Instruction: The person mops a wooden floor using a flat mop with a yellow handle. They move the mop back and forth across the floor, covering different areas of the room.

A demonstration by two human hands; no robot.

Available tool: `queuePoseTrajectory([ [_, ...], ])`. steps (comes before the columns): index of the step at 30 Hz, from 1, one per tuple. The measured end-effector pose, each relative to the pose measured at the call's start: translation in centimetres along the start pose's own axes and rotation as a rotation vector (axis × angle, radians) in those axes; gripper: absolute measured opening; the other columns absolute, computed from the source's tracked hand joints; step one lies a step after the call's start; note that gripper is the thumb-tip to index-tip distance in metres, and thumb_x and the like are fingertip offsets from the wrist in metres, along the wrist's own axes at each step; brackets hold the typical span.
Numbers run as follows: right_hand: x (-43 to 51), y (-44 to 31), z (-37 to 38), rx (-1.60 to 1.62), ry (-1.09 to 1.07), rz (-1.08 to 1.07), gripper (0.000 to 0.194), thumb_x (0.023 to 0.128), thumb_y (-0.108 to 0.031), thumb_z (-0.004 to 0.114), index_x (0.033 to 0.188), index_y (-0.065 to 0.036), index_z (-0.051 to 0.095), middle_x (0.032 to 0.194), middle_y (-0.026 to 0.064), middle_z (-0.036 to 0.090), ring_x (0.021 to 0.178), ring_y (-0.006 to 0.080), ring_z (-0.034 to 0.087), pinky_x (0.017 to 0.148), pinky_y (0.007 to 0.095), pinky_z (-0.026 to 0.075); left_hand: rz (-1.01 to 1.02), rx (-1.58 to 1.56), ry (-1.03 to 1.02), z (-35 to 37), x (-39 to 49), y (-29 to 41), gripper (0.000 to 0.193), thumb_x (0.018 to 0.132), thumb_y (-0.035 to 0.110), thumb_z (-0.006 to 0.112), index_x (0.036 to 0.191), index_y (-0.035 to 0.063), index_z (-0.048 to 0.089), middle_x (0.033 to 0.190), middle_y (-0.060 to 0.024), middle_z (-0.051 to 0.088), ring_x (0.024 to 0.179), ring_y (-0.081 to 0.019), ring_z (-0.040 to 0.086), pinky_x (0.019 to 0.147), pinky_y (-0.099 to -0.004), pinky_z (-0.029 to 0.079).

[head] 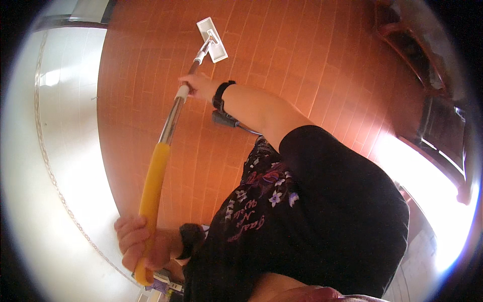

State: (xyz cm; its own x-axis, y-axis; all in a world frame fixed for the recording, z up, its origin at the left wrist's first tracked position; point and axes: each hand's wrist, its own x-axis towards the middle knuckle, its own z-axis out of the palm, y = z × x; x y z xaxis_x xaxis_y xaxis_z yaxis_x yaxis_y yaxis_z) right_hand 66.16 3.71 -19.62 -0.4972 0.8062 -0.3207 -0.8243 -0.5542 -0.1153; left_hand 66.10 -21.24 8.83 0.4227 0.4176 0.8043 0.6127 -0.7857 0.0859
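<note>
A flat mop with a white rectangular head [217, 51] reaches across the view, the head over reddish-brown floorboards. My right hand [196, 85] is closed around the metal pole [171, 119] near a white collar, in the upper middle. At the lower left, my left hand [137, 241] wraps around the yellow grip [154, 181] near its end. Dark bands circle both wrists, and a small dark box [224, 119] with a cable hangs by the right one. The mop head's underside is hidden.
Wooden floorboards [286, 45] stretch before me. A pale wall [68, 113] curves along the left. Dark wooden furniture [411, 45] stands at the upper right, with a dark glossy object [441, 128] below it. Bright light falls at the right. Several small items [166, 285] lie at the bottom left.
</note>
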Motion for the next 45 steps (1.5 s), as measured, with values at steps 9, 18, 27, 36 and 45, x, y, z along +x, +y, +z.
queuePoseTrajectory([
  [9,-3.9,-4.9,-4.5,0.292,0.131,-0.136,0.012,0.073,-0.006,0.060,0.075,0.004,0.052,0.073,0.0129,0.055,0.064,0.0222,0.057,0.051,0.0338,0.051,0.251,-0.234,-0.159,4.1,-0.1,3.4,0.023,0.081,0.028,0.038,0.065,0.0113,0.037,0.055,-0.0029,0.045,0.046,-0.0169,0.046,0.050,-0.0334,0.033],
  [18,-5.8,-9.2,-13.1,0.452,0.148,-0.289,0.011,0.077,-0.002,0.050,0.082,0.005,0.044,0.072,0.0144,0.052,0.065,0.0260,0.056,0.060,0.0385,0.051,0.199,-0.568,-0.517,6.9,2.6,-2.0,0.023,0.084,0.028,0.038,0.075,0.0077,0.043,0.058,-0.0056,0.052,0.052,-0.0204,0.054,0.055,-0.0358,0.041],
  [27,-8.2,-11.8,-8.7,0.458,0.218,-0.227,0.008,0.078,-0.005,0.050,0.076,0.002,0.047,0.072,0.0110,0.052,0.070,0.0236,0.056,0.065,0.0329,0.050,0.004,-0.825,-0.448,5.8,15.6,-13.8,0.024,0.084,0.031,0.043,0.074,0.0083,0.043,0.057,-0.0023,0.054,0.053,-0.0159,0.057,0.056,-0.0281,0.046],
  [36,-13.2,-11.8,-16.0,0.268,0.568,-0.075,0.007,0.077,-0.009,0.050,0.079,-0.002,0.052,0.074,0.0084,0.059,0.071,0.0198,0.058,0.061,0.0285,0.050,-0.712,-1.039,-0.408,7.8,10.3,-14.8,0.004,0.078,0.000,0.047,0.078,0.0044,0.048,0.066,-0.0088,0.056,0.071,-0.0233,0.058,0.072,-0.0384,0.046],
  [45,-11.8,-7.9,-15.0,0.286,0.557,-0.166,0.007,0.077,-0.008,0.052,0.079,-0.001,0.050,0.077,0.0092,0.058,0.071,0.0195,0.057,0.057,0.0281,0.049,-0.858,-1.034,-0.399,4.9,7.5,-20.5,0.011,0.080,0.010,0.040,0.082,0.0063,0.050,0.072,-0.0099,0.058,0.079,-0.0306,0.058,0.079,-0.0462,0.043],
])
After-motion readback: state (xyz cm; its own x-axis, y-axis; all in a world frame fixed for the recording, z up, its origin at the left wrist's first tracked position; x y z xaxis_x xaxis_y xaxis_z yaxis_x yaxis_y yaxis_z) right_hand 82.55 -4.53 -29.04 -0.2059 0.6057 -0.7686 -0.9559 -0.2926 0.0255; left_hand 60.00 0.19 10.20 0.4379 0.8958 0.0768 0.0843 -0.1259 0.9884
